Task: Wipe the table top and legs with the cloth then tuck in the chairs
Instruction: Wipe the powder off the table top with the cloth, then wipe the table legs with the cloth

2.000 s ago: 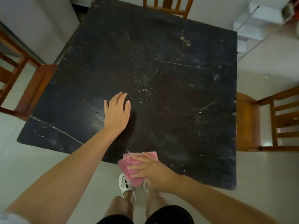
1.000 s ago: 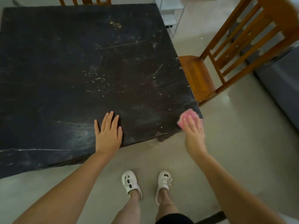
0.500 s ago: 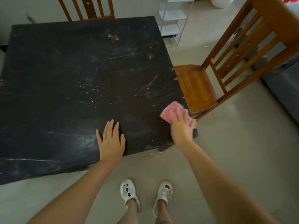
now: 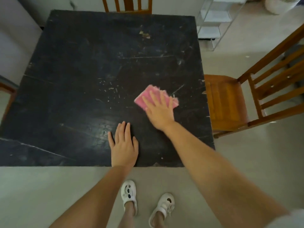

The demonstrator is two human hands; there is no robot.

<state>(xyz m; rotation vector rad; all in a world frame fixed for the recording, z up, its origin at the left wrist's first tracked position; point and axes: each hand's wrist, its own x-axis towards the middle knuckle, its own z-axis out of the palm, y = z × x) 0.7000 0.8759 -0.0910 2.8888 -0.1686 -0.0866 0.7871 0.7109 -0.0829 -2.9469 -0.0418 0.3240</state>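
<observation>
Right hand [image 4: 160, 111] has moved off the table's near-right corner and inward, pink cloth [image 4: 156, 97] now flat on the table [image 4: 79, 79] right of centre. Fingers straight and spread, pressing the cloth down; cloth edges blurred. Left hand [image 4: 123, 147] still planted flat near the front edge, fingers straight and close together. View swung back to square-on. Count: one cloth, one table, three chairs visible – right chair [image 4: 233, 102] pulled out, far chair [image 4: 128, 5] close against the table, left chair [image 4: 8, 92] barely in frame. Two white shoes [image 4: 129, 193].

Right hand [image 4: 160, 112] has slid the cloth [image 4: 156, 97] inward from table [image 4: 82, 71] corner.
</observation>
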